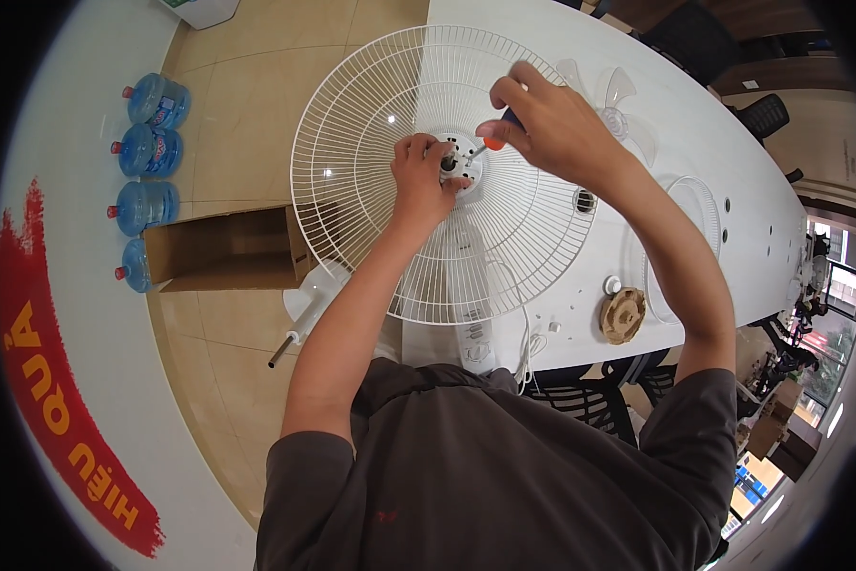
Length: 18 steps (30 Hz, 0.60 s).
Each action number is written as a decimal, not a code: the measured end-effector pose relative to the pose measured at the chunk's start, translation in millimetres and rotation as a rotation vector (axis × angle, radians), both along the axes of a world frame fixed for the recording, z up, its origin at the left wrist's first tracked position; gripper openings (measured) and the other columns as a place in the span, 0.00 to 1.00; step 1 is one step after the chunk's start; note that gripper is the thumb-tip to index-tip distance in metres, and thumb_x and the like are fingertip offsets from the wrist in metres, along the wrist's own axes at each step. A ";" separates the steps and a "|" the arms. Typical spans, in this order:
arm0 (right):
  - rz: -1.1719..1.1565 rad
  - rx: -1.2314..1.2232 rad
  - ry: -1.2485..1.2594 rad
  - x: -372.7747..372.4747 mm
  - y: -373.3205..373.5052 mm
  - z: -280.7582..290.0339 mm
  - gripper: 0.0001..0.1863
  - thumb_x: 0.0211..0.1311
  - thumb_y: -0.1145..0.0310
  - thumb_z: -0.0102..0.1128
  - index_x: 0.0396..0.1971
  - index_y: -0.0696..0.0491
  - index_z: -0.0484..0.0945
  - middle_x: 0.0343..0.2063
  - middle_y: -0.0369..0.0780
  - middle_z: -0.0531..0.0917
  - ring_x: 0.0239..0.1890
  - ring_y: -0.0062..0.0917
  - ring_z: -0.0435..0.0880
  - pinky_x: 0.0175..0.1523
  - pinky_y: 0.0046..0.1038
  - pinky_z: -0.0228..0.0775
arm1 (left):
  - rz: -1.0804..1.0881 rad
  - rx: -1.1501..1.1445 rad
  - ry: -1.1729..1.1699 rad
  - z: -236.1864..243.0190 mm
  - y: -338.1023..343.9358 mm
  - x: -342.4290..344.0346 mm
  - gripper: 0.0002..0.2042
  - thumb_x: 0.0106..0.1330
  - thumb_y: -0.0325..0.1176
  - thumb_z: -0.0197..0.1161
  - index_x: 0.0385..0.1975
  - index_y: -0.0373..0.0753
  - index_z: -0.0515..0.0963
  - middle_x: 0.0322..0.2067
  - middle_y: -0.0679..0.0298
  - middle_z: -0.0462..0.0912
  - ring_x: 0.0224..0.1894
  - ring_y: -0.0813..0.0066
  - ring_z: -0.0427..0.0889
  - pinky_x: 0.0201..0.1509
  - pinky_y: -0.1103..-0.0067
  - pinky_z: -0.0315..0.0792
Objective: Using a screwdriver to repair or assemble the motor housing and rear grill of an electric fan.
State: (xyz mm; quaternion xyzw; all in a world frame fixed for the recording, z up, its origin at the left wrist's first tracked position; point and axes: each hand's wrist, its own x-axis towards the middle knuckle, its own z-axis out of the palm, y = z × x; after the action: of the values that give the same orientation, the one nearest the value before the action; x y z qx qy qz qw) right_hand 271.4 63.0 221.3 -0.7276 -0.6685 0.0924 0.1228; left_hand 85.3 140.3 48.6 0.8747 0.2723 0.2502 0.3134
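Nearest the camera, at six o'clock, a dark grey short-sleeved shirt point(523, 476) is seen, with both bare forearms extended from it. At the middle of a round white wire fan guard point(352, 171), a white plastic hub with dark slots point(464, 169) is clasped by the left hand point(423, 176), its fingers and thumb placed around a dark central piece. From two o'clock, a screwdriver with a blue handle and orange collar point(493, 144) is gripped in the closed right hand point(551, 119); its shaft is directed into the hub, though whether a screw is met cannot be told. Below the guard at six o'clock, a white plastic fan base with buttons point(475, 343) is partly seen through the wires, with a white cord point(526, 354) beside it. Translucent fan blades point(622, 88) are laid on the long white table point(761, 209) at two o'clock, just beyond the right hand. Between three and five o'clock, a large white ring point(672, 317), a small white cap point(612, 285) and a round brown cardboard piece point(623, 316) are spread. At eight o'clock an open brown cardboard box point(228, 252) is set on the floor, and blue water bottles with red caps point(152, 152) are lined up at nine.
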 end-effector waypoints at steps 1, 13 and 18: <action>0.000 0.000 -0.001 0.0 -2.0 6.3 0.24 0.63 0.59 0.71 0.48 0.55 0.68 0.42 0.43 0.78 0.33 0.41 0.86 0.36 0.37 0.76 | 0.005 0.003 -0.001 0.4 -0.4 0.4 0.29 0.43 0.36 0.83 0.48 0.39 0.81 0.48 0.58 0.75 0.56 0.53 0.69 0.60 0.59 0.65; -0.106 -0.146 -0.044 -1.4 0.9 2.8 0.23 0.68 0.53 0.65 0.44 0.58 0.70 0.22 0.46 0.83 0.26 0.43 0.85 0.32 0.38 0.76 | 0.003 -0.010 0.018 4.0 -2.1 2.0 0.28 0.43 0.35 0.83 0.48 0.38 0.81 0.49 0.58 0.75 0.57 0.54 0.69 0.60 0.60 0.66; -0.192 -0.083 -0.124 -7.3 1.7 15.2 0.27 0.64 0.49 0.69 0.42 0.60 0.72 0.22 0.46 0.82 0.24 0.40 0.87 0.26 0.34 0.78 | -0.002 -0.014 0.044 7.2 -1.1 0.2 0.29 0.43 0.34 0.83 0.48 0.38 0.82 0.49 0.57 0.75 0.57 0.54 0.69 0.61 0.60 0.66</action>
State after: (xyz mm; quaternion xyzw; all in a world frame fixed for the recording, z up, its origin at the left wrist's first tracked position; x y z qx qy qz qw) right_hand 264.1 64.7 236.4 -0.7969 -0.5979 0.0628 0.0592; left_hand 85.5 139.2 55.8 0.8781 0.2802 0.2287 0.3134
